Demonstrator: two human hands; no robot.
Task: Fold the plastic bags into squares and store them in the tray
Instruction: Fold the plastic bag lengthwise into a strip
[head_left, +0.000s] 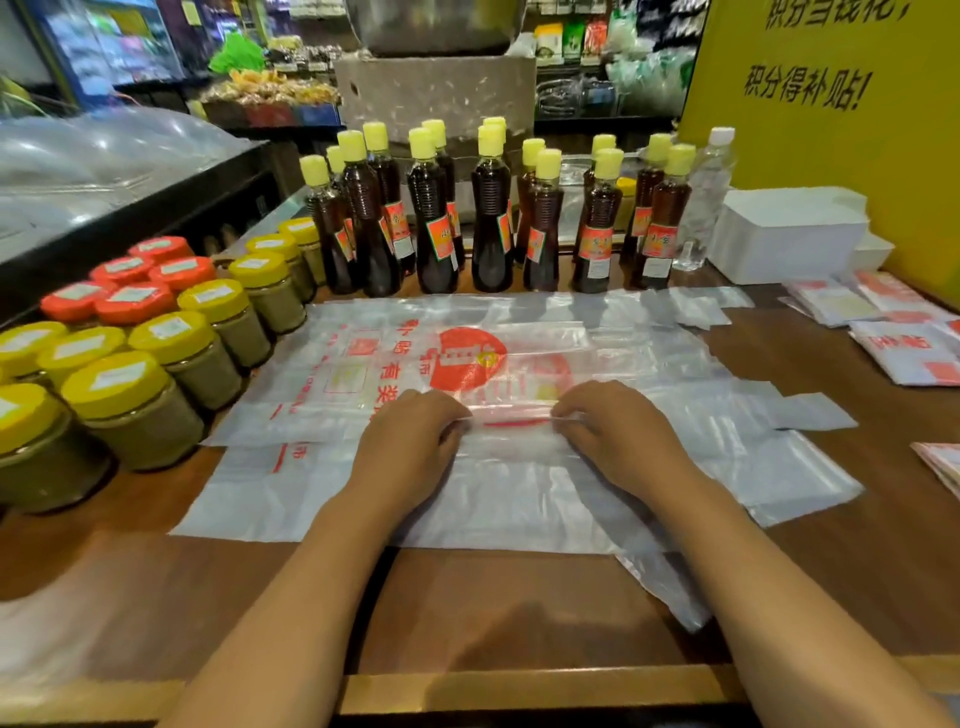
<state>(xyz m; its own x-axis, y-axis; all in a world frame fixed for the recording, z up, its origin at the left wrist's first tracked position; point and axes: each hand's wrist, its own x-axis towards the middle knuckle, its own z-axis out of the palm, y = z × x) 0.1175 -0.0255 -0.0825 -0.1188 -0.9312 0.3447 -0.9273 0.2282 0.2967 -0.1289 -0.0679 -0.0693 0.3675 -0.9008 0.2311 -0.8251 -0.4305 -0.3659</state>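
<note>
Wooden counter (519, 613) — plastic bags (519, 483) spread under both hands, shop shelves behind.
</note>
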